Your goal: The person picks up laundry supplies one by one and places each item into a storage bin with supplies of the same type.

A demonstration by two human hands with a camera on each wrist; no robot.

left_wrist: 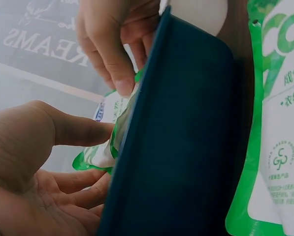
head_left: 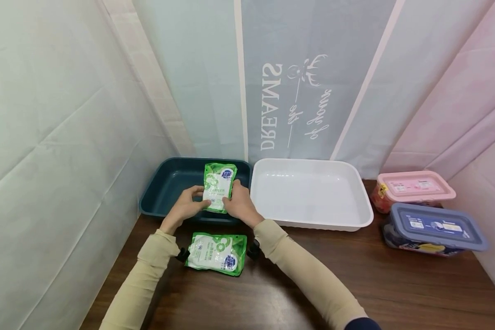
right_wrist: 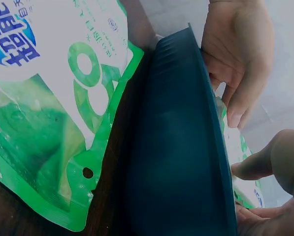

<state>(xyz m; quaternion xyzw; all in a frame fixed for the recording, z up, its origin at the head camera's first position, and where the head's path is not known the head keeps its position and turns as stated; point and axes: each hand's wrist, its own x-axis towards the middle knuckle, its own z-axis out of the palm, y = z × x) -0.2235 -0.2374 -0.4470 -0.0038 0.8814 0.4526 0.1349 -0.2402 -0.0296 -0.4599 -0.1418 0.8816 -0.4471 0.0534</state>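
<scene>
Both hands hold one green-and-white detergent pouch point(head_left: 217, 188) over the dark teal tray point(head_left: 156, 188). My left hand point(head_left: 188, 204) pinches its left edge, thumb on the printed front; in the left wrist view the left hand point(left_wrist: 53, 167) is partly behind the tray wall. My right hand point(head_left: 240, 201) grips the pouch's right edge, thumb on the front. In the right wrist view the tray wall point(right_wrist: 179, 132) hides much of the held pouch. A second, similar pouch point(head_left: 216, 253) lies flat on the table in front of the tray, between the forearms.
A white tray point(head_left: 309, 195) stands right of the teal one, close against it. Farther right are a pink-lidded container point(head_left: 414, 185) and a blue-lidded container point(head_left: 437, 227). Beneath everything is a dark wooden table point(head_left: 313, 256). Fabric curtains point(head_left: 313, 78) rise behind the trays.
</scene>
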